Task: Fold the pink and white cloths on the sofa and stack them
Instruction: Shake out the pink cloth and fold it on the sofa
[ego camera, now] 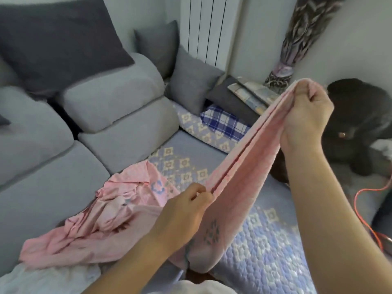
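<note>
The right hand [307,115], at 2 o'clock, pinches the top end of a doubled pink cloth [239,172]; the left hand [186,211], at 6 o'clock, pinches its folded edge lower down, so it hangs slanted above the quilted sofa cover [265,240]. At 8 o'clock a crumpled pink cloth [101,219] lies beside a white cloth [42,279]

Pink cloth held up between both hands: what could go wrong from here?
1. The pink cloth is only pinched at its two ends by the left hand and right hand; a slipping layer could undo the fold.
2. Its hanging bottom sags close to the crumpled pink cloth, so laying it down there might tangle them.
</note>
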Motion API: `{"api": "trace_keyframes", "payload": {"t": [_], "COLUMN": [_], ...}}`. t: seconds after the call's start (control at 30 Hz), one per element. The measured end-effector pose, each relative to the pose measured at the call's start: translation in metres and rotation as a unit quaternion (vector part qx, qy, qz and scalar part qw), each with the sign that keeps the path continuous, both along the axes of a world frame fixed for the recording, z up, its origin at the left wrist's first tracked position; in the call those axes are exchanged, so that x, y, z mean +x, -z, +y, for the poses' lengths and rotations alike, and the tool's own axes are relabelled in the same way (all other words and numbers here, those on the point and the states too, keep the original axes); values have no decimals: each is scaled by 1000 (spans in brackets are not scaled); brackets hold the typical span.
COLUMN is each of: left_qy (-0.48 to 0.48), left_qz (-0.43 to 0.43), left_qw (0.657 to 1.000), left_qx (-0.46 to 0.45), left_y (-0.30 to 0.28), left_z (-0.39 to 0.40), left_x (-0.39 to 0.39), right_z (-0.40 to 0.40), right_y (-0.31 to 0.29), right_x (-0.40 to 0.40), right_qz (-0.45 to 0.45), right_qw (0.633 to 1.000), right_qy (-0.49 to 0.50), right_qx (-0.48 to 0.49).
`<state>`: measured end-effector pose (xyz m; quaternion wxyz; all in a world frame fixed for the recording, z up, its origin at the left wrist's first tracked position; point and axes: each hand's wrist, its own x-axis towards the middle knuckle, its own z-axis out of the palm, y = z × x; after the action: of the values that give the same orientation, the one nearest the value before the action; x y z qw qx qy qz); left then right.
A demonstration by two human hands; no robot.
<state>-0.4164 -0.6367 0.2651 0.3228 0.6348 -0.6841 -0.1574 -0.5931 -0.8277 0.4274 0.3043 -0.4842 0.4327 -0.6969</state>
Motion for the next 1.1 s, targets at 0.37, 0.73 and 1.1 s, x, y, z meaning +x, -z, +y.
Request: {"api": "trace_keyframes", "payload": {"t": [0.37, 0.73, 1.1], "left_qy": [-117, -197, -249], "left_qz": [-34, -44, 9], "left_qw": [984, 975, 968], "left_qx": [128, 93, 22], "left_y": [38, 31, 28], "left_z": [-54, -115, -88], "left_x": [-67, -70, -57], "right_z": [-55, -68, -88], "right_y": [-36, -103, -97], "right_x": [-68, -70, -98], "right_qz": [-11, -105, -102], "right_qw": [992, 964, 967], "right_qy": [-117, -242, -232], "right_qx": [54, -12, -17]}}
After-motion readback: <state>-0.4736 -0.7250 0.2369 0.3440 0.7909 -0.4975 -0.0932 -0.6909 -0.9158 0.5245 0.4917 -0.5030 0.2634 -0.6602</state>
